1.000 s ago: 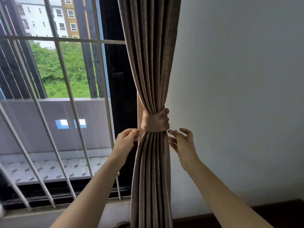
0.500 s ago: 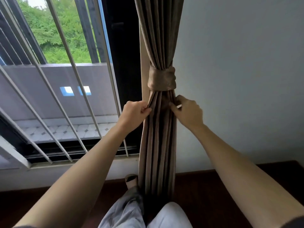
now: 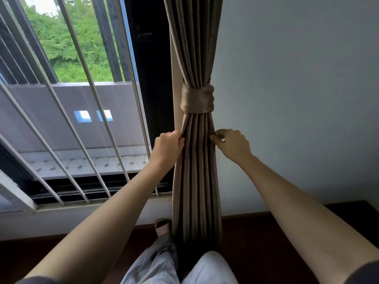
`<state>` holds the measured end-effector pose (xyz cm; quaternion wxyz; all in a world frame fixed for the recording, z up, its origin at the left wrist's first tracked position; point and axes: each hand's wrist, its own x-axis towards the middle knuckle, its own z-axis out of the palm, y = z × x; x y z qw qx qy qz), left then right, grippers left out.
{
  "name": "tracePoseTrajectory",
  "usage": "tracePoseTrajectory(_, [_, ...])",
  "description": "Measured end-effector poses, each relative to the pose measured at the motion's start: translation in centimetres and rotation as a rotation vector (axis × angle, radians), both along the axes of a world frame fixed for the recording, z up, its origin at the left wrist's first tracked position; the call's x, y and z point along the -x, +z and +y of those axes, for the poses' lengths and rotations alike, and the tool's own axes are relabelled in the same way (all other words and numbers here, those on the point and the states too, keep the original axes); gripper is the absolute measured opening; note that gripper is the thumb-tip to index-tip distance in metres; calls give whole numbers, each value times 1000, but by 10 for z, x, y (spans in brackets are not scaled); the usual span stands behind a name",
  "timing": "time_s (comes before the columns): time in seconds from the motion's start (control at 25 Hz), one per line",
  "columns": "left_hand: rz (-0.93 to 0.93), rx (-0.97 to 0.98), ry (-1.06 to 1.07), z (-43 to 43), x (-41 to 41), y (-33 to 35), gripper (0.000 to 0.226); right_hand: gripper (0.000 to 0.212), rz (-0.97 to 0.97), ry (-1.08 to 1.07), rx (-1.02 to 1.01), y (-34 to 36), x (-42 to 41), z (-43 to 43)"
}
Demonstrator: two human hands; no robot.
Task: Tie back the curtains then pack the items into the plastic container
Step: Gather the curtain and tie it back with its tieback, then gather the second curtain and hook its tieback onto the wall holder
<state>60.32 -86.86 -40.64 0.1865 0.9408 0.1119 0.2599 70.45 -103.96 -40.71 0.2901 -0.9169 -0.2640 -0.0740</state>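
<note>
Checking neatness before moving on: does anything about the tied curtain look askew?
Nothing stands out. The tie-back sits roughly level round the curtain; pleats hang straight where the left hand and right hand pinch its edges.

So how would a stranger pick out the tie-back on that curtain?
Find the barred window; to its right, against the pale wall, hangs a brown curtain gathered into a bundle. The tie-back is the band wrapped round its narrowest point, above the left hand and right hand: it runs sideways, the pleats up and down.

Your arms were extended forward. Your left hand (image 3: 168, 147) and right hand (image 3: 232, 144) each pinched a curtain (image 3: 196, 165) edge, fingers curled.
</note>
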Motion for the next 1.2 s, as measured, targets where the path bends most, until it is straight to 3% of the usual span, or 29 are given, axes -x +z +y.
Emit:
tracePoseTrajectory(0.16, [-44,9,-31,10,4,5,21,30,-20,1,-74,2,-2,-4])
tracePoseTrajectory(0.32, [-129,-48,-53,25,14,22,20,20,-345,103,-307,18,19,6])
tracePoseTrajectory(0.4, [-103,-114,-51,45,20,29,37,23,-427,204,-323,33,33,16])
tracePoseTrajectory(0.56, [14,-323,30,98,48,26,52,49,-397,430,-167,44,62,60])
tracePoseTrajectory(0.72, [253,-347,173,155,88,4,66,71,-351,596,77,23,76,126])
tracePoseTrajectory(1.0, [428,-482,276,264,119,3,64,76,-268,816,156,12,71,248])
tracePoseTrajectory(1.2, [492,-470,389,314,146,71,65,76,-365,968,161,65,83,324])
